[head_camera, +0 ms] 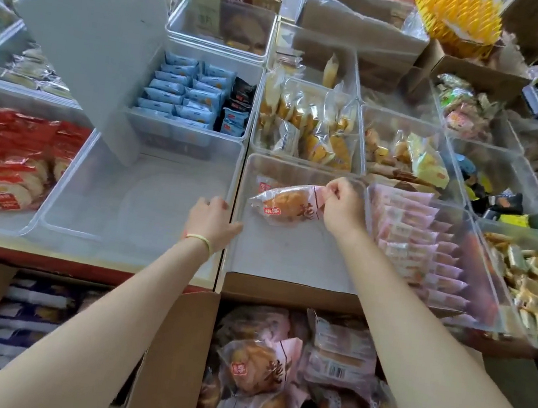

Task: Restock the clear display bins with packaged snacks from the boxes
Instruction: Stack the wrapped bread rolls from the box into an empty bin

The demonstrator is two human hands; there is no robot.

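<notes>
Step in hand: placing a bun pack (286, 204) into the near-empty clear bin (287, 258) at the front of the desk.
Right hand (343, 207): its grip is a pinch, thumb and fingertips closed on the pink right end of the pack; the remaining fingers are curled.
Left hand (213, 222): rests on the bin's left wall, thumb over the rim into the bin; fingers fairly straight, holding nothing.
Pack position: low inside the bin, toward the back; whether it touches the floor of the bin cannot be told. A second red label shows just behind it, possibly another pack.
Key relation: the pack extends left and slightly toward the person from the right-hand grip; its long axis runs roughly across the bin, side to side. The right hand is on the pack; the left hand is near its free end but apart from it.
Supply: an open box (169, 362) below the desk edge, directly under the bin, holds more packs (255, 368) of the same kind.
Neighbours: pink packets (426, 253) stand in rows in the bin to the right; the bin to the left (129, 205) holds a tilted white divider (95, 30).
Progress, as judged: early; the bin is nearly bare and the box is well filled.
Next move, as judged: release the pinch and settle the pack flat, then reach down to the box.
</notes>
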